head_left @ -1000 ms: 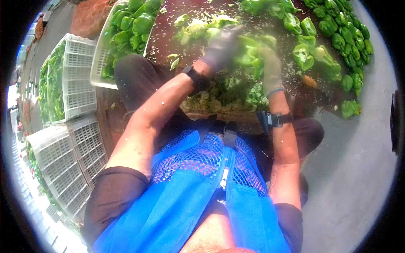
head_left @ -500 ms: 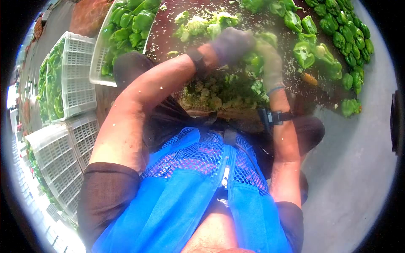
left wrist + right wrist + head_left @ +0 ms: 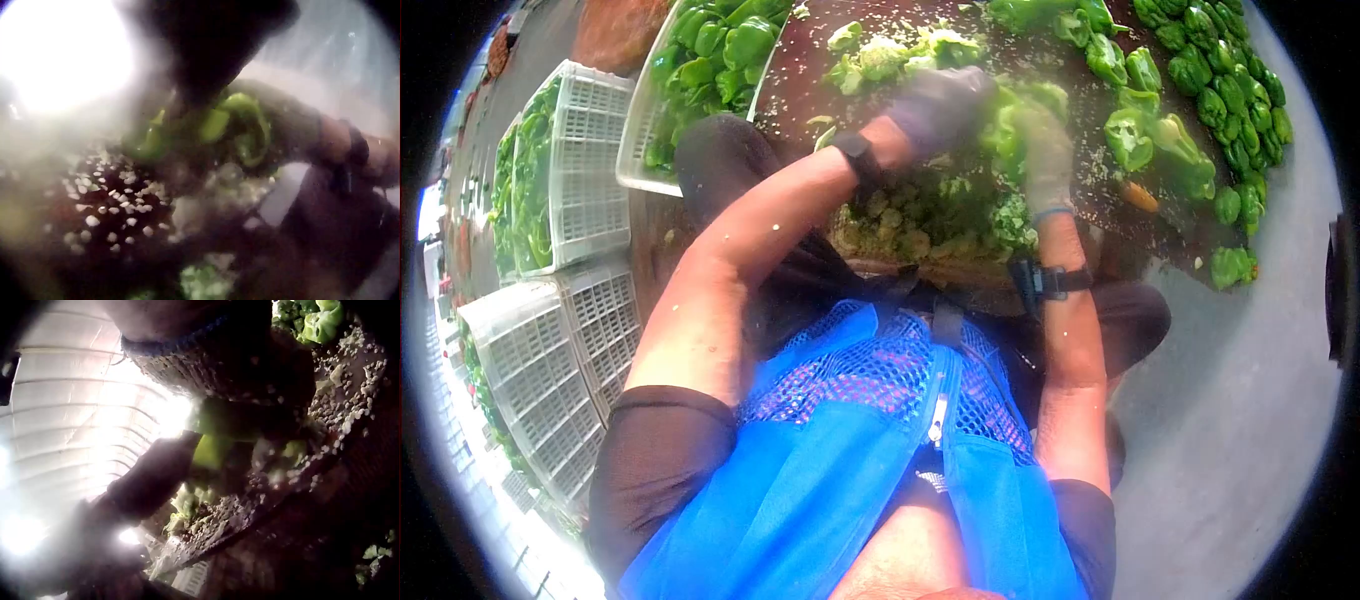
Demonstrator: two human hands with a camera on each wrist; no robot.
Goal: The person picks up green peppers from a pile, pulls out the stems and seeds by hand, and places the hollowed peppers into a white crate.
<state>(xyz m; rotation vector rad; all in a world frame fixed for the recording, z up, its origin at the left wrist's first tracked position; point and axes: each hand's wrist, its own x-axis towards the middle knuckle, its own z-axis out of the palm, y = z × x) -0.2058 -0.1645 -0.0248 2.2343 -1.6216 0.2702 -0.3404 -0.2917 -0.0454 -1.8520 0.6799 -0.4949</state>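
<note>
Between the two gloved hands is a green bell pepper, blurred in the head view. My right hand, in a pale glove, grips it from the right. The left hand, in a grey-purple glove, has its fingers curled at the pepper's left side. In the left wrist view the opened pepper shows a bright cut rim, with the dark glove reaching down to it. A light green part of the pepper shows between both hands in the right wrist view; their fingertips are in shadow.
Pale seeds cover the dark red work surface. Pepper cores lie beyond the left hand, with a heap of scraps nearer the body. Opened peppers and whole peppers lie rightward. White crates stand left.
The left hand has moved in from the upper left to the pepper, its fingers now curled more. My right hand stays at nearly the same place with the pepper.
</note>
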